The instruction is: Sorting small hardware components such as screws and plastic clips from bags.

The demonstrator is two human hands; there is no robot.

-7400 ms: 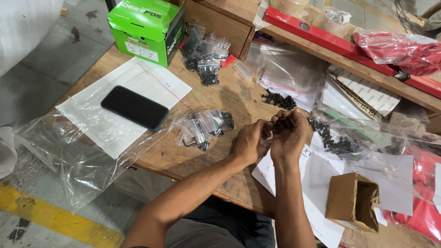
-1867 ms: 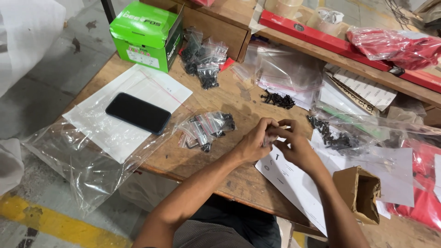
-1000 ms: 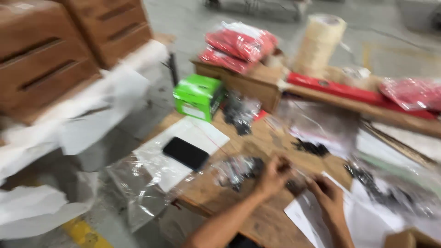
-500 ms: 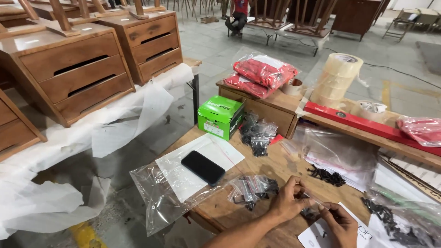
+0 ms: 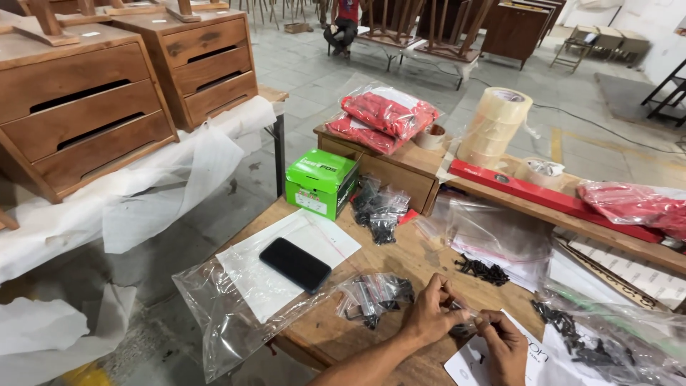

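My left hand (image 5: 427, 315) and my right hand (image 5: 501, 341) meet low in the view over the wooden table (image 5: 400, 259). Together they pinch a small clear plastic bag (image 5: 463, 320) with dark screws inside. Just left of my left hand lies a heap of small filled bags (image 5: 373, 294). A loose pile of black screws (image 5: 483, 270) lies beyond my hands. More black screws (image 5: 572, 340) sit under clear plastic to the right.
A black phone (image 5: 294, 263) lies on white paper (image 5: 286, 264) and a large clear bag (image 5: 229, 322). A green box (image 5: 320, 182), more screw bags (image 5: 380, 209), red packets (image 5: 386, 118), tape rolls (image 5: 494, 127), a red spirit level (image 5: 550, 200) stand behind. Wooden drawer units (image 5: 100, 100) stand left.
The view has swung up from the table to take in the room. My hands stay together on the small bag, now at the frame's bottom edge.
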